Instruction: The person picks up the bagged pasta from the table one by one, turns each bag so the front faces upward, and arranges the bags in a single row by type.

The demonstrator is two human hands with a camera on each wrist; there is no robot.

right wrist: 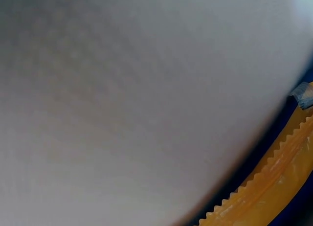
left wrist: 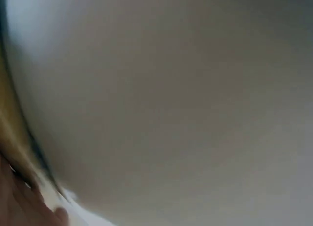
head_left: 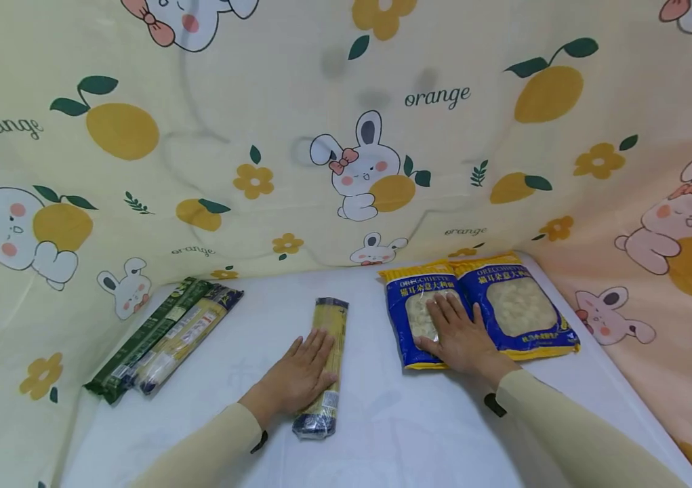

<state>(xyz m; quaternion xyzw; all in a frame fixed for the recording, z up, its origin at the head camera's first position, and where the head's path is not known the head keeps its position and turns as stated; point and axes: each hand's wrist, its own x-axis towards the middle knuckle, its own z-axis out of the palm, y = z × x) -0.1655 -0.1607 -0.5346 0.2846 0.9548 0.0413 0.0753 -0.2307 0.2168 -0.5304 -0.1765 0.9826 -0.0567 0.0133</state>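
In the head view, my left hand (head_left: pixel 298 373) lies flat with straight fingers on a clear pack of spaghetti (head_left: pixel 332 322) with dark blue ends. The pack stands lengthwise on the white table, partly covered by the hand. Over to the right, my right hand (head_left: pixel 460 340) rests with spread fingers on a blue and yellow bag of orecchiette (head_left: pixel 397 318). A second orecchiette bag (head_left: pixel 519 305) lies against it on the right. The left wrist view catches fingers (left wrist: pixel 24 204) at the lower left corner; the right wrist view shows a yellow serrated bag edge (right wrist: pixel 259 192).
At the table's left side lie a green pasta pack (head_left: pixel 144 342) and a clear spaghetti pack (head_left: pixel 184 339), side by side and slanted. A cloth (head_left: pixel 272 135) printed with rabbits and oranges hangs behind the white table (head_left: pixel 394 434) and along its sides.
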